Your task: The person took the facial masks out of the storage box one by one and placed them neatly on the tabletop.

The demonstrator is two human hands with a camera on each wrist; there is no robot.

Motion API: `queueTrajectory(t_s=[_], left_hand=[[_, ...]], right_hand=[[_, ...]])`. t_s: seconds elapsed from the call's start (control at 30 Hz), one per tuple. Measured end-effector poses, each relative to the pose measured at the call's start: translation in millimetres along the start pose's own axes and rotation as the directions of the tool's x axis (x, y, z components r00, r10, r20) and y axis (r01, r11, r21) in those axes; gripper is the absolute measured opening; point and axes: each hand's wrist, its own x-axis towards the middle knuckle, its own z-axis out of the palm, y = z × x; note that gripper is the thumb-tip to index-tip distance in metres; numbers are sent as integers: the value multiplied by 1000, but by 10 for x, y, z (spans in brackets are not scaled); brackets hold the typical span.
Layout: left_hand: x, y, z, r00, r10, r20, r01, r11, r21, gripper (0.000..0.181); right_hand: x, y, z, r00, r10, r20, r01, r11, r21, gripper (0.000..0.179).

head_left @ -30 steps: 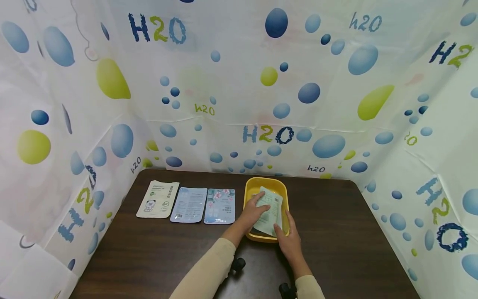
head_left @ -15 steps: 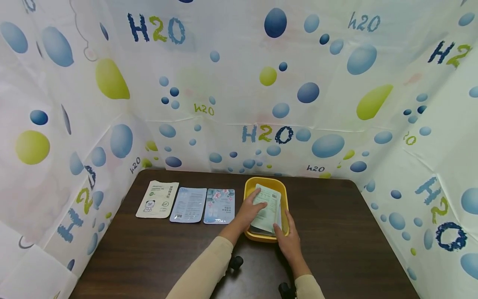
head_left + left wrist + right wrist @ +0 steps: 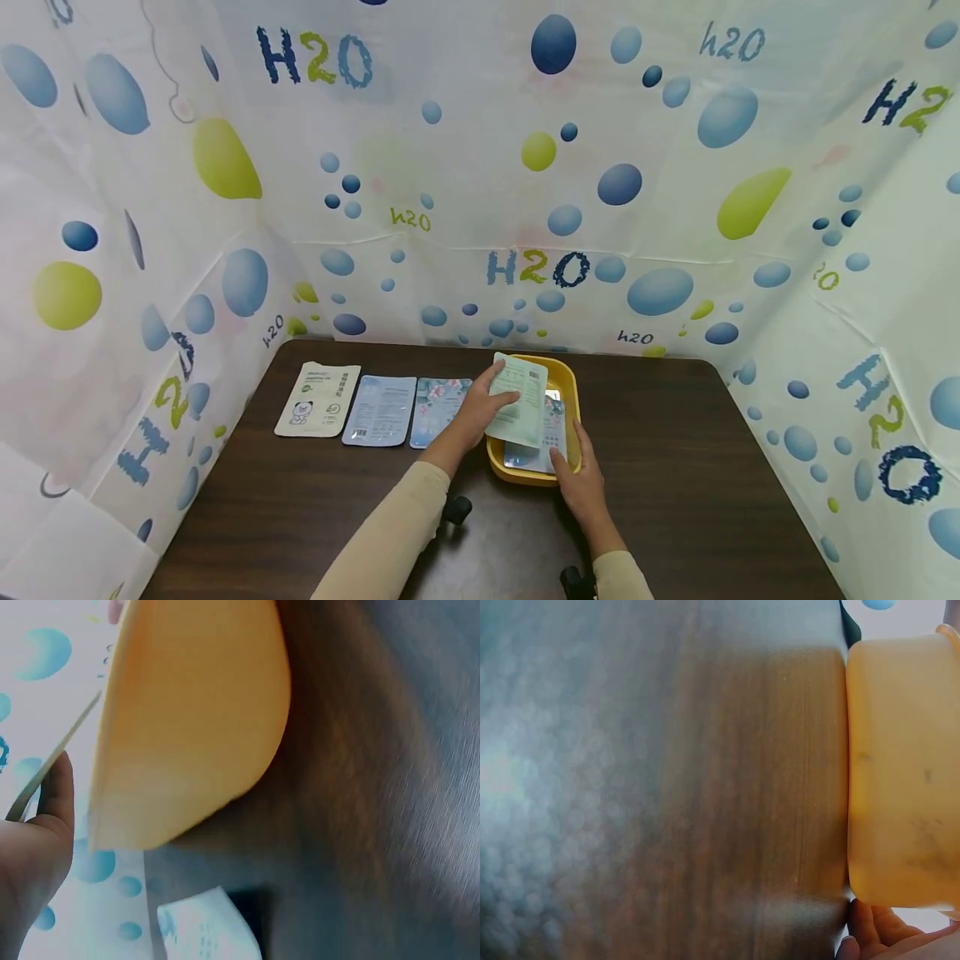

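My left hand (image 3: 474, 410) pinches a flat pale green packet (image 3: 527, 404), thumb on its printed face. The packet is over the left part of a yellow plastic bin (image 3: 536, 480), overlapping its left rim. In the left wrist view the packet (image 3: 56, 761) shows edge-on beside the bin wall (image 3: 195, 712). My right hand (image 3: 583, 487) grips the bin's near right side, thumb inside the rim and fingers outside. In the right wrist view its fingers (image 3: 874, 926) lie against the bin's outer wall (image 3: 907, 772). Inside the bin lies a blue floral packet (image 3: 553, 437), partly covered by the green one.
Left of the bin, three packets lie in a row on the dark brown table (image 3: 300, 517): a cream one with a bear (image 3: 318, 400), a light blue one (image 3: 379, 411), and a blue floral one (image 3: 435, 412), partly behind my left hand. A patterned curtain (image 3: 465, 167) surrounds the table.
My left hand has moved left and lifted the green packet toward the bin's left rim, uncovering the blue floral packet beneath. My right hand has stayed on the bin.
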Motion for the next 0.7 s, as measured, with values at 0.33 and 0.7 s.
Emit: queueTrajectory(t_s=[0.33, 0.7], left_hand=[[49, 100, -308, 998, 25, -49, -24, 999, 21, 76], [52, 219, -713, 995, 25, -101, -20, 998, 53, 68]], right_hand=[[1, -3, 5, 1000, 8, -2, -8, 1000, 6, 77], [1, -8, -6, 1000, 10, -2, -10, 1000, 14, 77]])
